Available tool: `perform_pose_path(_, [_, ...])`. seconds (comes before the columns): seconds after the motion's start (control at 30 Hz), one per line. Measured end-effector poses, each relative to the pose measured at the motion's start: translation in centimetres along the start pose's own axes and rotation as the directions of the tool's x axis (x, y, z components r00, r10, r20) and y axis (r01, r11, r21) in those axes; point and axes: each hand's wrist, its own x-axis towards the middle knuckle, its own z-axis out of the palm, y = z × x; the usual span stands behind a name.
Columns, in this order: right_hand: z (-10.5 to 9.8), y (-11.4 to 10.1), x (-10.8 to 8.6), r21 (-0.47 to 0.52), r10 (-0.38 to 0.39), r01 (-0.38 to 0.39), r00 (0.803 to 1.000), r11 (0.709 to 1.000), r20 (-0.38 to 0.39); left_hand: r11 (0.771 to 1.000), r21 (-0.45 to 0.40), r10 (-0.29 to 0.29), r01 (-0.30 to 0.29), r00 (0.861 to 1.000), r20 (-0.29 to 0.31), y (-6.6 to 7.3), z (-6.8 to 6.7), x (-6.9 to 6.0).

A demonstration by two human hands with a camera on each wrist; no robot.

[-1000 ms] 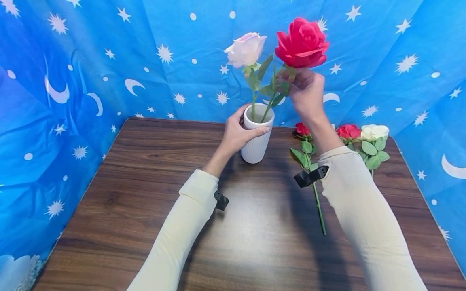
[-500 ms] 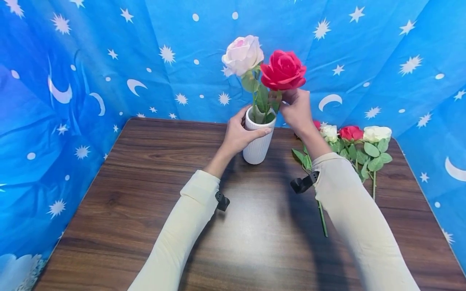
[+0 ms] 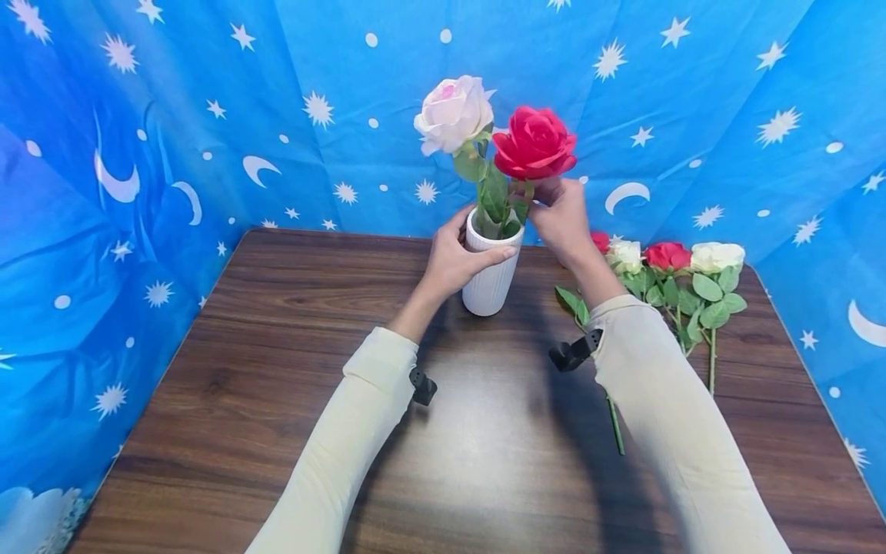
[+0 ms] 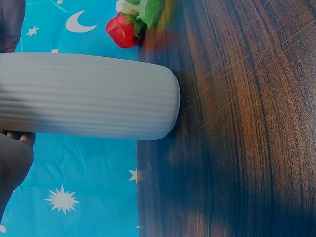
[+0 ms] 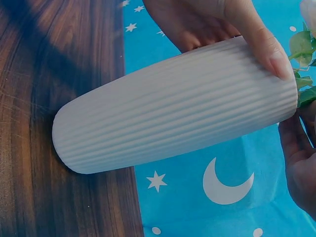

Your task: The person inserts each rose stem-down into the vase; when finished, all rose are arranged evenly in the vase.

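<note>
The right hand (image 3: pixel 562 219) has come down, its fingers (image 5: pixel 292 140) now near the rim of the vase (image 3: pixel 488 281). The red rose (image 3: pixel 535 144) it holds has sunk deeper, and the pale pink rose (image 3: pixel 453 115) leans farther left. A white rose (image 3: pixel 625 257) beside the sleeve (image 3: pixel 667 377) has come into view.

Vase (image 5: pixel 173 108) close in both wrist views

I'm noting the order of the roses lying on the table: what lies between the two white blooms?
A red bloom lies between the white bloom nearer the ribbed vase and the farther white bloom; the head view shows it, with the white bloom nearer.
</note>
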Motion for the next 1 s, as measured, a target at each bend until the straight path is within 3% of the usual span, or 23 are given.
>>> perform_pose_path(0.27, [0.2,0.2,-0.1,0.044,0.055,-0.056,0.998,0.997,0.027,1.0,-0.008,0.008,-0.008,1.0,-0.001,0.1,0.0,0.0])
perform_pose_path(0.57, [0.1,0.6,-0.2,0.055,0.058,-0.06,0.998,0.997,0.035,0.999,-0.021,0.033,-0.033,0.999,-0.006,0.0,0.0,-0.2])
perform_pose_path(0.8, [-0.6,0.7,-0.7,0.006,0.099,-0.1,0.993,0.995,0.064,0.999,-0.023,0.044,-0.044,0.999,-0.003,-0.2,0.1,-0.2])
perform_pose_path(1.0, [-1.2,0.6,-1.1,0.04,0.148,-0.153,0.983,0.987,0.105,0.999,-0.034,0.032,-0.032,0.999,-0.007,-0.2,0.2,-0.1])
